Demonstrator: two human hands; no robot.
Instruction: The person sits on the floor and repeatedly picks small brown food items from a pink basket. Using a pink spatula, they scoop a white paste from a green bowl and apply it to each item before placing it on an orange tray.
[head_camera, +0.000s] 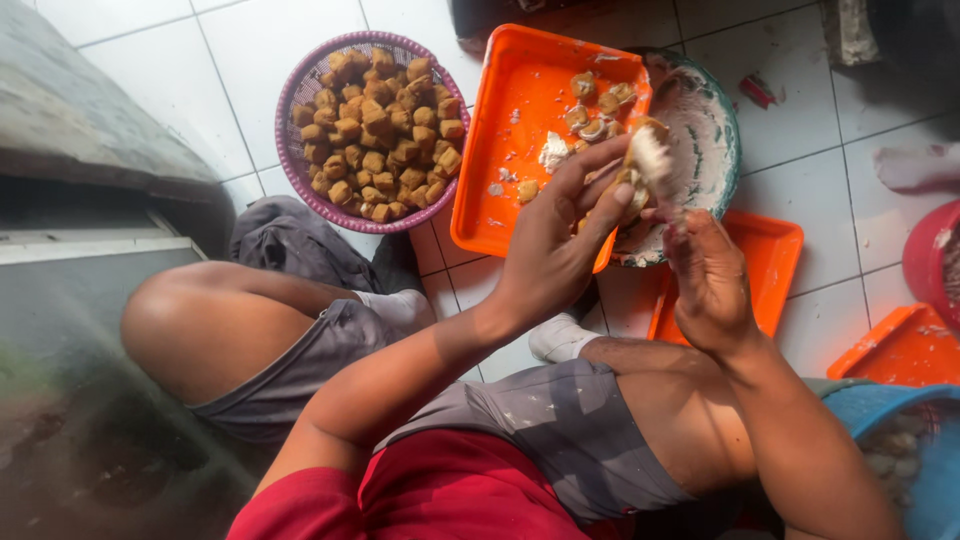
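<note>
Left hand (560, 235) cups a fried tofu puff (640, 165), fingers curled around it; right hand (705, 275) pinches white filling into it. Both are over the near edge of the orange tray (510, 130).

Risks, as judged: the paste may drop past the tray onto the tiled floor (810, 110), or the puff may split if squeezed too hard.

Counts: one purple basket (290, 140) heaped with puffs, left of the tray; about six stuffed pieces (598, 105) on the tray; one paste-smeared bowl (715, 140) to its right; two more orange trays (770, 260) below the bowl.
</note>
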